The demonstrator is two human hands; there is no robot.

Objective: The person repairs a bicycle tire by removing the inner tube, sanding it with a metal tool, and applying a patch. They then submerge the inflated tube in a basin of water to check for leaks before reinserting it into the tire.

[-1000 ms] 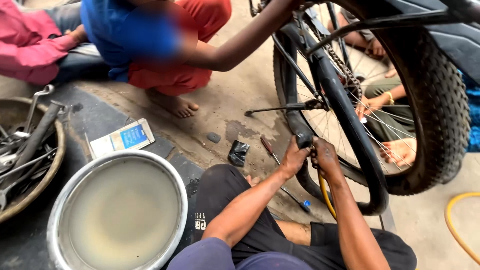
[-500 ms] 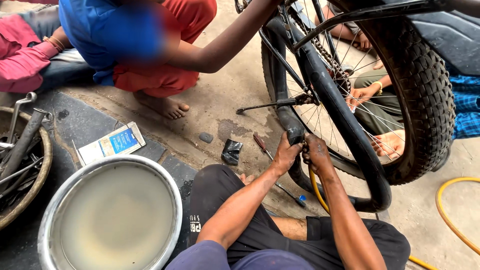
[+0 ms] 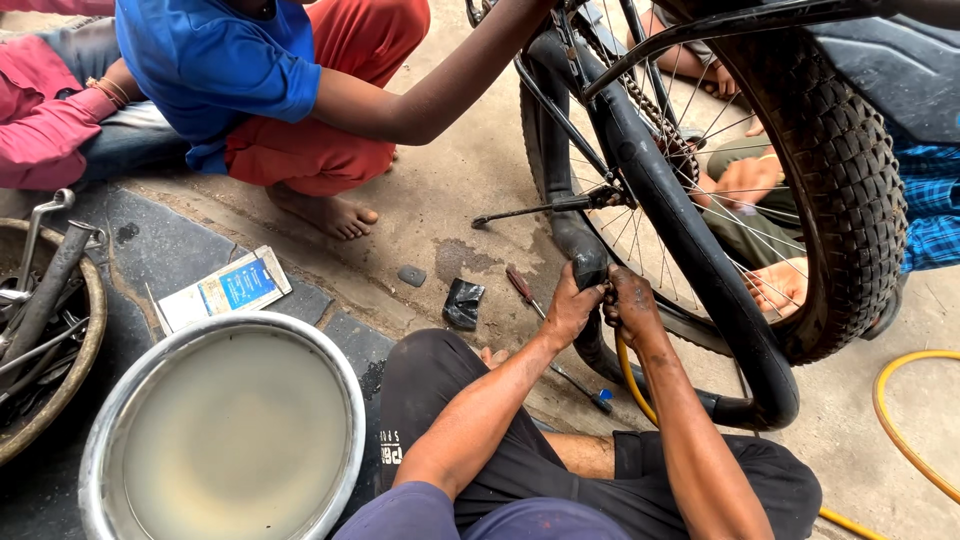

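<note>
A black inner tube (image 3: 690, 250) hangs in a long loop out of a knobby bicycle tyre (image 3: 840, 170). My left hand (image 3: 572, 308) and my right hand (image 3: 630, 302) sit side by side, both pinching the same low stretch of the tube near the wheel's left side. A red-handled screwdriver (image 3: 523, 288) lies on the concrete just left of my left hand. My knees in dark trousers fill the lower middle.
A metal basin (image 3: 100, 450) of cloudy water stands at lower left, a bowl of tools (image 3: 88, 300) beside it. A crouching person in a blue shirt (image 3: 215, 60) reaches to the wheel. A black rubber scrap (image 3: 463, 302), a small box (image 3: 225, 290) and a yellow hose (image 3: 900, 420) lie about.
Both hands have stayed pinched on the tube. The view has shifted slightly, so the wheel and the basin sit differently in frame.
</note>
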